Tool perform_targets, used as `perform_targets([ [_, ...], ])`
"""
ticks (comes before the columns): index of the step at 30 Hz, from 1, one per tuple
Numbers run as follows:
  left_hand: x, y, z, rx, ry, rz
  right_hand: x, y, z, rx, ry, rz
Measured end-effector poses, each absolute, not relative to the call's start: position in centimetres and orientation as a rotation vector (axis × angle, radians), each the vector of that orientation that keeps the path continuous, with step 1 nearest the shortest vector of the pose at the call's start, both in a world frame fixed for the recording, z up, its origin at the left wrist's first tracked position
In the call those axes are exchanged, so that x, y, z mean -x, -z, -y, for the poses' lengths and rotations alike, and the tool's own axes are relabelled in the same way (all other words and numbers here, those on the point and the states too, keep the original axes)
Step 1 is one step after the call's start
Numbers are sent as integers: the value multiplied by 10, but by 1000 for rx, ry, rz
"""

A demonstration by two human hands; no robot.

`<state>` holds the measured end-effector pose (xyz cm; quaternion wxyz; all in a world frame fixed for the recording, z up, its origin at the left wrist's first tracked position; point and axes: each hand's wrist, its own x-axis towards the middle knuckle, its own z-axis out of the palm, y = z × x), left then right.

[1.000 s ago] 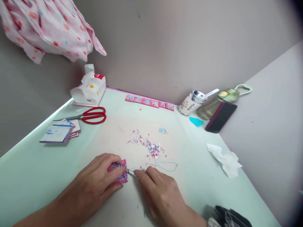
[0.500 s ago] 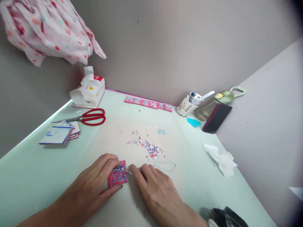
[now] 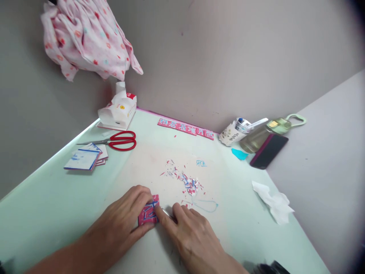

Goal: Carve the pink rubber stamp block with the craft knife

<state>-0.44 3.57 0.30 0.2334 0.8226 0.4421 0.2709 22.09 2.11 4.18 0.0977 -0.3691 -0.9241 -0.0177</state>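
Note:
My left hand grips a small red square marked with blue and white strokes, thumb along its near edge and fingers over its far side. The square lies on the table. A slim silvery craft knife is in my right hand, mostly hidden under the fingers. The right index fingertip touches the square's right edge, and the blade tip is hidden there. Just beyond the hands lies a scatter of red, white and blue shavings.
A row of red character pieces lies along the back edge. Red-handled scissors, white square cards and a tissue pack are at left. At right are a pen cup, a bottle, a phone and a crumpled tissue.
The whole view has shifted, so everything appears further right. My right index finger has moved in against the red square, covering the knife tip that showed before. My left hand keeps its hold.

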Motion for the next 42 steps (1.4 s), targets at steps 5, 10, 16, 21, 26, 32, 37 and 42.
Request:
perform_targets([
  [5, 5, -3, -35, -2262, -729, -1217, -222, -39, -20, 1035, 50, 2707],
  [10, 4, -3, -36, -2276, -751, -1214, -223, -41, -22, 988, 25, 2657],
  [16, 3, 2, -36, -2303, -771, -1235, -222, -43, -25, 998, -49, 2723],
  [21, 4, 1, -36, -2303, -757, -1218, -221, -41, -26, 1056, -97, 2772],
  [26, 4, 0, -37, -2317, -751, -1222, -221, -40, -28, 1095, -193, 2782],
  [32, 5, 2, -38, -2332, -770, -1245, -218, -37, -25, 1092, -114, 2713],
  [37, 4, -1, -36, -2345, -847, -1293, -222, -33, -22, 1148, -135, 2628],
  [42, 10, -1, -38, -2291, -796, -1284, -239, -33, -28, 1280, -346, 2326],
])
